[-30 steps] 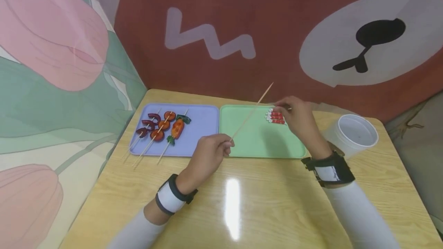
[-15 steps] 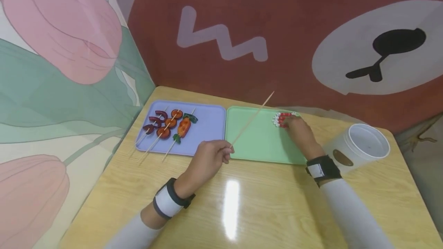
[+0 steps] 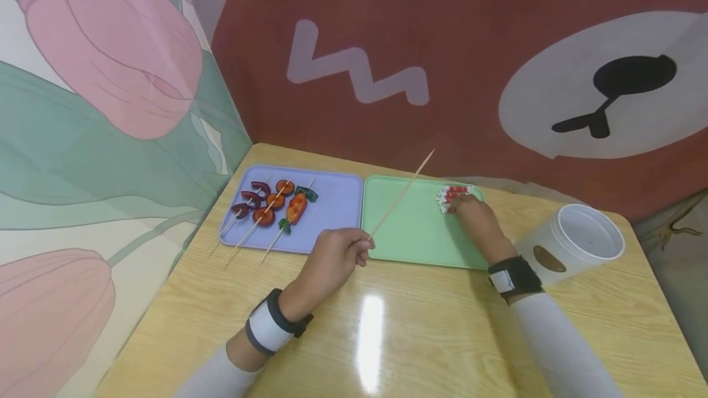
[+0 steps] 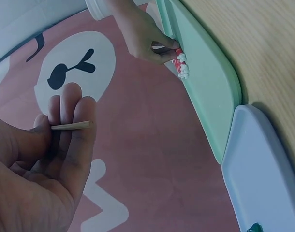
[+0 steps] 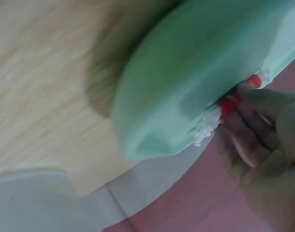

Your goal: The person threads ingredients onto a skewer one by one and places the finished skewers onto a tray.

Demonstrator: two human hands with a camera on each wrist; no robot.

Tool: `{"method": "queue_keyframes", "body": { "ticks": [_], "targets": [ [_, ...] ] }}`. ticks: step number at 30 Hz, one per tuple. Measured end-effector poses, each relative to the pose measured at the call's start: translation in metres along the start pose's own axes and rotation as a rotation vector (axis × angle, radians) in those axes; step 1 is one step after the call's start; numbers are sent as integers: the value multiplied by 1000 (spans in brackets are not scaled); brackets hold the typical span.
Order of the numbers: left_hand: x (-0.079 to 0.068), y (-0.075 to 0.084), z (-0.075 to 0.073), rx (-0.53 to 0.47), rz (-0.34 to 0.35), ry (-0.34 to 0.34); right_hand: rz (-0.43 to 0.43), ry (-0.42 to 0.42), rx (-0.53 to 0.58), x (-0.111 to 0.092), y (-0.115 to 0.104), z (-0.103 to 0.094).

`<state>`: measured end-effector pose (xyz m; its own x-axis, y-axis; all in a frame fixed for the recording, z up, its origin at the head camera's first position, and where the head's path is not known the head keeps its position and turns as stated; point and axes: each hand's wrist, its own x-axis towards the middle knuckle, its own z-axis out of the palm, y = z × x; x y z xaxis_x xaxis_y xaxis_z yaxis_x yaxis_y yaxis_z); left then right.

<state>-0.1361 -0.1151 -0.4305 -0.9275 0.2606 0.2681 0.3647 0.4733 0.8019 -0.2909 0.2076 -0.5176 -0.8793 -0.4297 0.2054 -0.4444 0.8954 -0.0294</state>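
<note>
Left hand [image 3: 334, 258], centre of frame: fingers pinch a stick [image 3: 401, 195]. Right hand [image 3: 480, 224], right of centre: fingers pinch a red piece [image 5: 228, 105].

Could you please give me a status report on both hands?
Left hand pinching bare skewer. Right hand pinching red-and-white piece over green tray. Nothing seen in the way.

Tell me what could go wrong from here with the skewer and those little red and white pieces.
The bare skewer in the left hand has its pointed end up; it might prick the right hand if that comes across. The red-and-white pieces lie close together on the green tray, so lifting one could disturb its neighbours. The white tub is near the right wrist strap, so a careless swing might bump it.
</note>
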Motion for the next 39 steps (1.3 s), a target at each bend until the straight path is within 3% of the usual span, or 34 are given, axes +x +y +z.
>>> {"method": "queue_keyframes", "body": {
  "ticks": [9,13,15,18,23,26,33,39],
  "targets": [
    [1,1,5,-17,-3,-24,-15,-41,38,-8,0,-4],
    [0,-2,6,-12,-2,-30,5,28,126,-8,-2,-12],
    [-1,-6,7,0,-7,-40,18,113,225,-7,-7,-26],
    [-6,-16,7,53,-1,-45,56,225,399,-7,-24,-62],
    [-11,-30,11,207,72,-9,146,308,605,-9,-62,-128],
    [-12,-35,12,273,103,24,103,354,666,-11,-81,-150],
    [-12,-35,7,324,133,92,-41,377,792,-19,-105,-171],
    [-12,-32,3,365,150,131,-25,322,810,-20,-109,-170]
  ]
}}
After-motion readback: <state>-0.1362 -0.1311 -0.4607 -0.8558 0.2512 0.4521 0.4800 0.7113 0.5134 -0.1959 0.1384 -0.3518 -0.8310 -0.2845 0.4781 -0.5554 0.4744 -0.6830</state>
